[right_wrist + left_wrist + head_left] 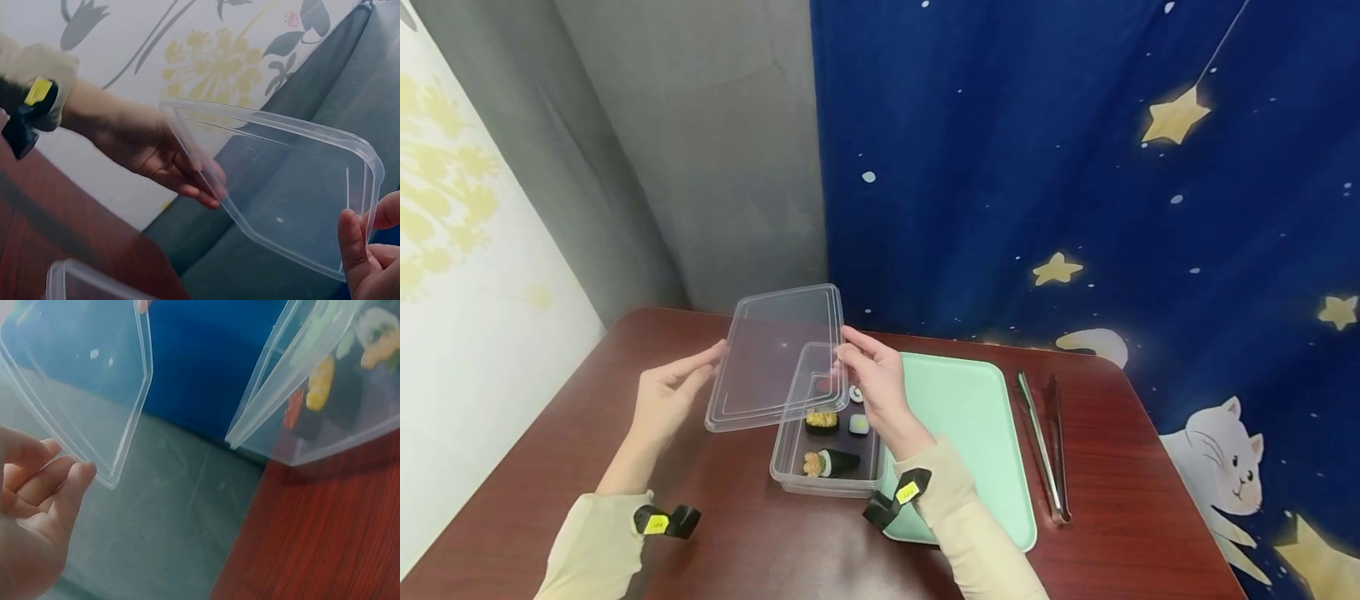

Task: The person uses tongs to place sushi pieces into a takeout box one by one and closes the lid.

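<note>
A clear plastic lid (pixel 775 350) is held tilted above the table, between both hands. My left hand (pixel 666 396) pinches its left edge; in the left wrist view the thumb and fingers (pixel 80 472) meet at the rim. On the opposite edge my right hand (pixel 880 383) grips the lid with thumb and fingers, as the right wrist view also shows. Below is a clear plastic container (pixel 827 487) without its cover, partly hidden by the lid and right hand. Several sushi pieces lie in it, among them a cone-shaped hand roll (pixel 835 463) and a yellow-topped piece (pixel 822 422).
A mint green tray (pixel 977 433) lies right of the container, partly under my right forearm. Metal tongs (pixel 1047 454) lie farther right on the dark red wooden table (pixel 730 517). Behind the table hang a grey curtain and a blue star-patterned one (pixel 962 208).
</note>
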Demonstrator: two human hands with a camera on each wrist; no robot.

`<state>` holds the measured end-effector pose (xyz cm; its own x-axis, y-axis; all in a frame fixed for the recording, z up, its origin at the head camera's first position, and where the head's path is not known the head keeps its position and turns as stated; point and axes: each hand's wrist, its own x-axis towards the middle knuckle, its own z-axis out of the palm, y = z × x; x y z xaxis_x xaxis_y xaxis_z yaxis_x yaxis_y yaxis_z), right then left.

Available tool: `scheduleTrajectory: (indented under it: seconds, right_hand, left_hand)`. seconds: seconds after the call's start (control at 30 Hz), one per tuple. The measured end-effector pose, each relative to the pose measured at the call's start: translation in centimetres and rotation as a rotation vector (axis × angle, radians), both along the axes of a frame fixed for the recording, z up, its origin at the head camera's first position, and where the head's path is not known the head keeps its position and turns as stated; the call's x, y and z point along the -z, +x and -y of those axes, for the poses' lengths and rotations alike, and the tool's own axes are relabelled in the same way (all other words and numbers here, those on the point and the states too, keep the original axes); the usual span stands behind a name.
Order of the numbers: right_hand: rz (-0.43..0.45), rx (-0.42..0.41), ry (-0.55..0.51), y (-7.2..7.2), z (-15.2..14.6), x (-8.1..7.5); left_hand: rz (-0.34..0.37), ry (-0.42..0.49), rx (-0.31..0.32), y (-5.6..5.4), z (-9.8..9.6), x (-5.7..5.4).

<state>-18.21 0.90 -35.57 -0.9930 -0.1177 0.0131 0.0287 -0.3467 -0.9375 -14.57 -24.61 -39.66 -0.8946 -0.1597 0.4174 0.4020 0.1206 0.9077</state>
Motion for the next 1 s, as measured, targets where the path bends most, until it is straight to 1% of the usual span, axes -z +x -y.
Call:
scheduleTrajectory:
  seconds: [0.03,0.07,0.13,0.27,0.33,0.5,0.6,0.7,0.8,0.87,1.0]
  right_hand:
    - [-0.015,0.002,0.004,0.1,-0.3,0.2]
    - [-0.03,0.003,0.007,0.2,-0.5,0.3]
    - [-0.055,0.011,0.009,0.3,-1.0,0.7]
    - [-0.09,0.053,0.034,0.7,-2.0,1.4]
    - [-0.103,0.078,0.059,0.9,-2.5,1.7]
    - [-0.131,0.118,0.105,1.4,-4.1,2.6]
    - [-0.14,0.125,0.11,1.5,-4.8,3.4]
    - [-0.152,0.136,0.127,1.7,-5.5,4.1]
    - [-0.156,0.146,0.15,1.9,-6.2,4.8]
    - [-0.149,0.15,0.167,2.0,-6.5,5.3]
    - [-0.122,0.138,0.193,2.3,-7.1,6.4]
  left_hand:
    - [0.002,0.02,0.023,0.0,-0.3,0.0]
    - [0.004,0.014,0.029,0.0,-0.7,0.1]
    - [0.003,-0.032,0.022,0.0,-1.4,0.1]
    - [-0.007,-0.121,0.022,-0.2,-2.9,0.2]
    - [-0.019,-0.135,0.029,-0.4,-3.6,0.3]
    - [-0.077,-0.13,0.063,-1.0,-5.2,0.7]
    - [-0.121,-0.119,0.081,-1.3,-6.0,1.2]
    - [-0.149,-0.103,0.095,-1.4,-6.7,1.8]
    - [-0.144,-0.102,0.11,-1.5,-7.3,2.5]
    - [-0.123,-0.115,0.121,-1.4,-7.6,3.0]
    - [-0.081,-0.185,0.116,-0.9,-8.1,3.8]
